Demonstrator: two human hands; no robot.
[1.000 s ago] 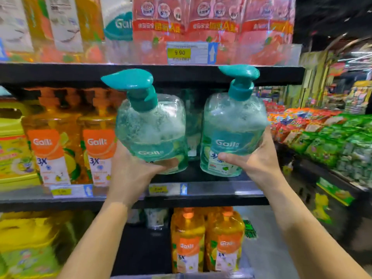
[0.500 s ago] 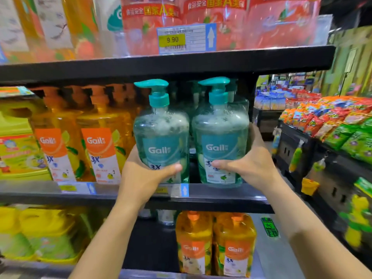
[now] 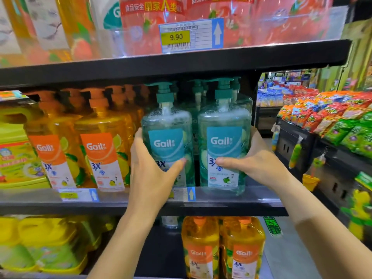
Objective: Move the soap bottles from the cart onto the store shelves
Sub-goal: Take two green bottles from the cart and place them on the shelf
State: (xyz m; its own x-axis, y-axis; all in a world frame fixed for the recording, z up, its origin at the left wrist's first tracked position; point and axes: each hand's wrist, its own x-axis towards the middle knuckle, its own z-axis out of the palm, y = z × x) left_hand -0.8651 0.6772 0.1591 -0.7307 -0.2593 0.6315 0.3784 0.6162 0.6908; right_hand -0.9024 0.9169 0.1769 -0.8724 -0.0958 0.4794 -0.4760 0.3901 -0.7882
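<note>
Bright shop light comes from above. The clear guard on the top shelf shows white glare; below this shelf lies dark shadow. My view bends and blurs at its edges.

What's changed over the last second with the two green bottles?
The left bottle and right bottle moved forward and down from mid-air to stand upright at the front of the middle shelf, seemingly set down. The left hand and right hand still grip them. The orange bottles stayed put.
</note>
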